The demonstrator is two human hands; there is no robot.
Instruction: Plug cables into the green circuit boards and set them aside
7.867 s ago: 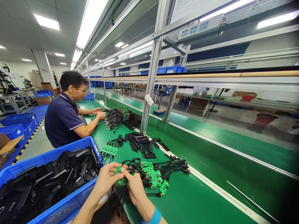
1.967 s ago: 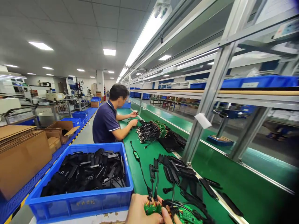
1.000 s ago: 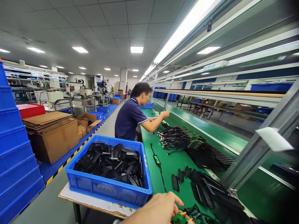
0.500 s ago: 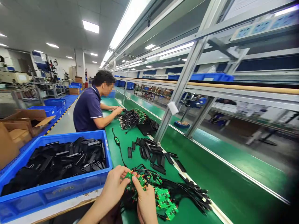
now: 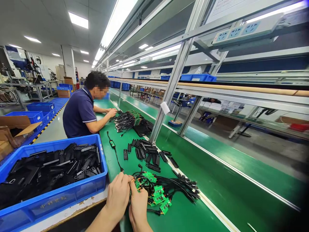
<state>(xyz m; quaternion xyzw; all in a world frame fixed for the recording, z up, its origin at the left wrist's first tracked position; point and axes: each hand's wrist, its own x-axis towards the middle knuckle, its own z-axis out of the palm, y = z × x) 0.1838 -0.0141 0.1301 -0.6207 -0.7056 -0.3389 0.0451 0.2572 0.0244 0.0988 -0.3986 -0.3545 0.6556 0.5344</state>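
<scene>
My left hand (image 5: 118, 191) is closed, its fingertips meeting those of my right hand; what it grips is hidden behind its fingers. My right hand (image 5: 138, 204) pinches a small green circuit board (image 5: 137, 184) with wires between thumb and fingers. Just beyond and to the right lies a bundle of black cables (image 5: 180, 185) ending in several green circuit boards (image 5: 158, 190). One separate cable with a small board (image 5: 112, 144) stretches along the green bench (image 5: 183, 216), its near end close to my left fingers.
A blue bin (image 5: 72, 196) full of black plastic parts stands at left. Black casings (image 5: 147, 151) lie scattered ahead, near a metal post (image 5: 169, 74). A co-worker (image 5: 80, 109) leans over the bench beside another cable pile (image 5: 125, 120). A power strip (image 5: 241, 30) hangs upper right.
The view has swung right, so everything sits further left. My fingers have drawn closer together, and the left hand now hides more of what was between them.
</scene>
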